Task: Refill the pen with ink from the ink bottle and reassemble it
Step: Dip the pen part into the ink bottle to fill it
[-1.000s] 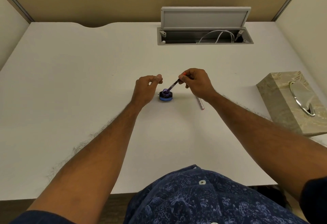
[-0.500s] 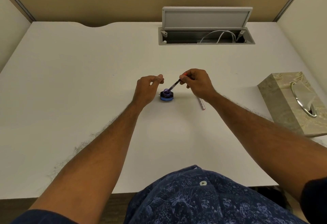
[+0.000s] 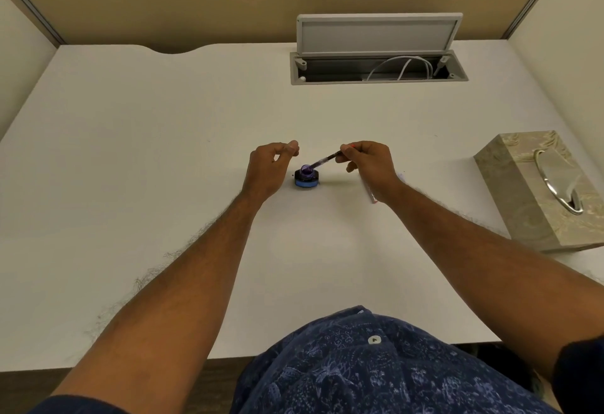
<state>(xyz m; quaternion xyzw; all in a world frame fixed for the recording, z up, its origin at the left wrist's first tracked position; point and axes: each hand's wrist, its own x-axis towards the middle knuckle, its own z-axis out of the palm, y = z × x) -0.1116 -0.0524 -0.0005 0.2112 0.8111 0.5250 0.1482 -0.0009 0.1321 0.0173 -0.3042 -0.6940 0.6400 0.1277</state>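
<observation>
Fingers (image 3: 347,152) of right hand (image 3: 369,165) pinched on pen section (image 3: 323,161), tip dipped in open ink bottle (image 3: 306,177). Left hand (image 3: 269,168) beside bottle, loosely curled, holding nothing visible. Barrel (image 3: 372,196) right of bottle. Risk: sideways nudge tips unsteadied bottle, spilling on desk (image 3: 163,152).

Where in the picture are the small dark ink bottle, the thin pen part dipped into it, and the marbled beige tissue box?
small dark ink bottle (image 3: 306,179): head view, its side wall.
thin pen part (image 3: 323,161): head view, mid-shaft.
marbled beige tissue box (image 3: 519,197): head view, its top face.
</observation>
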